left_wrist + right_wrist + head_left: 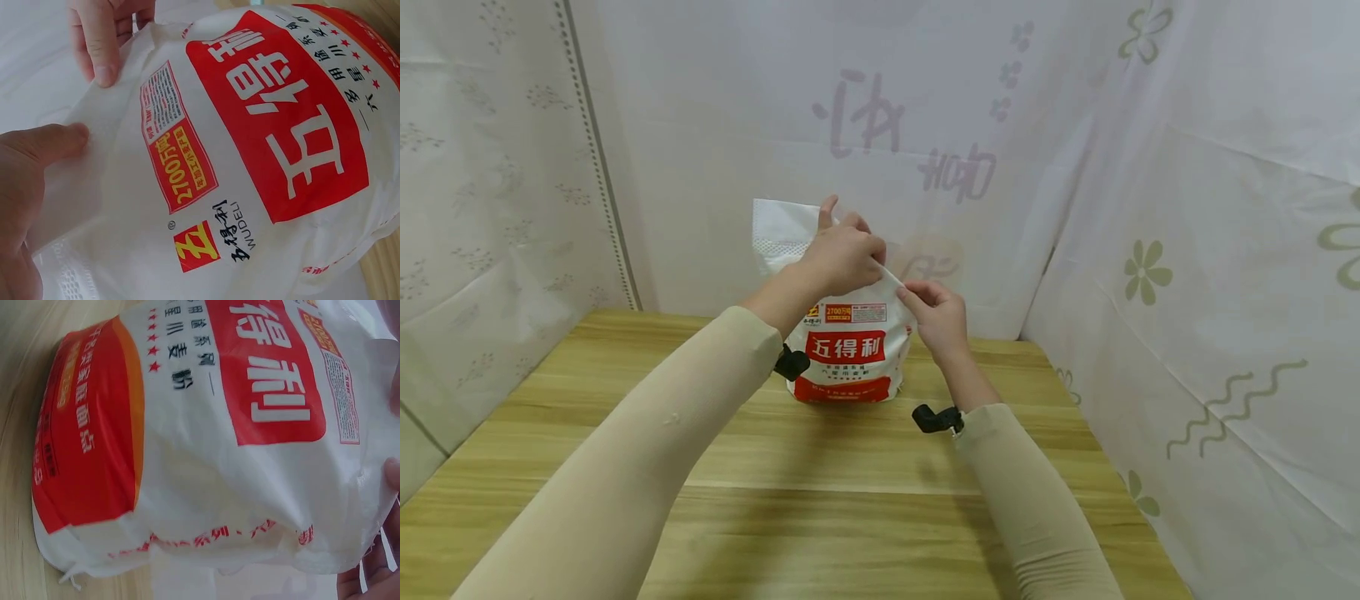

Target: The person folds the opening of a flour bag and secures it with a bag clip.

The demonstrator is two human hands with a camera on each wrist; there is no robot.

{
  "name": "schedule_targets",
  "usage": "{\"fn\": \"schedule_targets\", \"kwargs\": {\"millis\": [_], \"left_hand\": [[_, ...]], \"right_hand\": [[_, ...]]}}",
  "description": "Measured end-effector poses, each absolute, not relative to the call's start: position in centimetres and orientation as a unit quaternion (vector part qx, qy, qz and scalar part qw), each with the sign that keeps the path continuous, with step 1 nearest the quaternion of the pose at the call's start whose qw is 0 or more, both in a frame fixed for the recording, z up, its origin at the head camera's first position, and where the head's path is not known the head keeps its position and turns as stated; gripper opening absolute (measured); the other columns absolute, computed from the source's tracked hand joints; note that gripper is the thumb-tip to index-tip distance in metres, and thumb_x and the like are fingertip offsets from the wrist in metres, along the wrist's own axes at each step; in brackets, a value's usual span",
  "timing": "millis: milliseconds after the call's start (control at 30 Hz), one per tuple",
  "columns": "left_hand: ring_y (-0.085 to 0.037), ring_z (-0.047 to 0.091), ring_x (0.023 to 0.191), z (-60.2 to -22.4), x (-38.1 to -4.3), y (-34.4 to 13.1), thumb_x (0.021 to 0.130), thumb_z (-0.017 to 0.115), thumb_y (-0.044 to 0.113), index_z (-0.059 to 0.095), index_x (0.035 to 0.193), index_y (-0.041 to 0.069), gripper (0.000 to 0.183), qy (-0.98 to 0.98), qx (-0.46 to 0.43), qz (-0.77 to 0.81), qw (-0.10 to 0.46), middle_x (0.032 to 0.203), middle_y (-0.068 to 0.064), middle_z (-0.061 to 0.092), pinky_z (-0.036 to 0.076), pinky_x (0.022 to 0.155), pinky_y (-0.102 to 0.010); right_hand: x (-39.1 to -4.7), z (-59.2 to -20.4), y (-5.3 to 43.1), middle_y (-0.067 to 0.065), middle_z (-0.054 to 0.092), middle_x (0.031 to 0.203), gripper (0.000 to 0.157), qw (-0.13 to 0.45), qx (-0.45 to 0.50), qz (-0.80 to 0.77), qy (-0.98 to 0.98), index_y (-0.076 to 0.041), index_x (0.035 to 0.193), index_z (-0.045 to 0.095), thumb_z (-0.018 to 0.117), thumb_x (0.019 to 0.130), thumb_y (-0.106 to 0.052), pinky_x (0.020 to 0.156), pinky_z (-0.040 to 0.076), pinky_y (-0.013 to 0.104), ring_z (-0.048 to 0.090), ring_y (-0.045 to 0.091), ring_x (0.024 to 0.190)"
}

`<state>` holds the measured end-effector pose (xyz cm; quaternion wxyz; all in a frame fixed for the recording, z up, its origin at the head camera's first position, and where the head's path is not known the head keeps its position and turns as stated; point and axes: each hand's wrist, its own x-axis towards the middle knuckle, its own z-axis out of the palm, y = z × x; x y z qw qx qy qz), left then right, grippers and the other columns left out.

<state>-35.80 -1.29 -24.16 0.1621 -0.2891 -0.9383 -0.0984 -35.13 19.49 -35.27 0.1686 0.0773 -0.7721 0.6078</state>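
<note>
A white flour bag [797,329] with red panels and printed lettering stands upright on the wooden table. My left hand [844,260] pinches its top edge near the middle, the index finger pointing up. At the bag's upper right corner, my right hand [943,323] pinches the edge between thumb and fingers. In the left wrist view the left thumb [59,140] lies across the front of the flat top part, the fingers behind hidden by the bag. The right wrist view shows the bag's full, rounded lower body [194,481] and the right hand's fingers [375,565] at the edge.
The wood-grain table [760,517] reaches back to a pale curtain [715,150] close behind the bag. Another patterned curtain [1225,317] hangs along the right side, and one [497,208] along the left. A black wrist camera [936,418] sits on the right wrist.
</note>
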Motion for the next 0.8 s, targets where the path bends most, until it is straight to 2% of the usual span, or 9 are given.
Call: {"fn": "schedule_targets", "kwargs": {"millis": [233,433,567,667,800], "left_hand": [[-0.023,0.061,0.124,-24.1,-35.8,-1.0,0.106,0.074,0.027,0.085,0.120,0.024,0.018,-0.937,-0.303,-0.075,0.159,0.121,0.005,0.082,0.000,0.134,-0.063],[-0.027,0.063,0.120,-24.3,-35.7,-1.1,0.105,0.076,0.027,0.085,0.120,0.024,0.018,-0.937,-0.296,-0.074,0.170,0.119,0.005,0.083,0.011,0.130,-0.062],[-0.028,0.064,0.116,-24.5,-35.8,-1.0,0.104,0.078,0.026,0.086,0.117,0.024,0.016,-0.934,-0.297,-0.071,0.183,0.117,0.004,0.084,0.017,0.126,-0.061],[-0.028,0.064,0.117,-24.5,-36.0,-1.0,0.104,0.077,0.026,0.086,0.118,0.024,0.017,-0.933,-0.301,-0.072,0.183,0.117,0.004,0.084,0.017,0.126,-0.062],[-0.027,0.059,0.126,-24.1,-36.2,-1.4,0.104,0.072,0.026,0.086,0.118,0.026,0.019,-0.937,-0.291,-0.077,0.175,0.119,0.006,0.083,0.007,0.131,-0.065]], "right_hand": [[-35.4,-34.6,19.0,0.010,0.078,0.125,0.038,0.156,0.106,0.574,-0.797,-0.014,0.133,0.078,0.078,0.104,-0.038,0.086,0.061,0.028,0.072,0.020,0.108],[-35.5,-34.1,18.1,0.015,0.081,0.120,0.032,0.167,0.092,0.564,-0.803,-0.007,0.124,0.081,0.078,0.105,-0.032,0.080,0.060,0.025,0.074,0.019,0.100],[-35.2,-34.0,17.8,0.015,0.082,0.115,0.029,0.181,0.078,0.556,-0.808,-0.008,0.121,0.083,0.078,0.104,-0.032,0.075,0.059,0.026,0.074,0.019,0.094],[-35.0,-33.8,17.8,0.015,0.082,0.114,0.029,0.186,0.070,0.554,-0.809,-0.008,0.120,0.084,0.079,0.104,-0.032,0.073,0.059,0.027,0.074,0.020,0.093],[-35.1,-33.9,17.8,0.014,0.082,0.117,0.030,0.180,0.070,0.564,-0.803,-0.008,0.121,0.083,0.079,0.104,-0.032,0.075,0.060,0.026,0.074,0.021,0.096]]}}
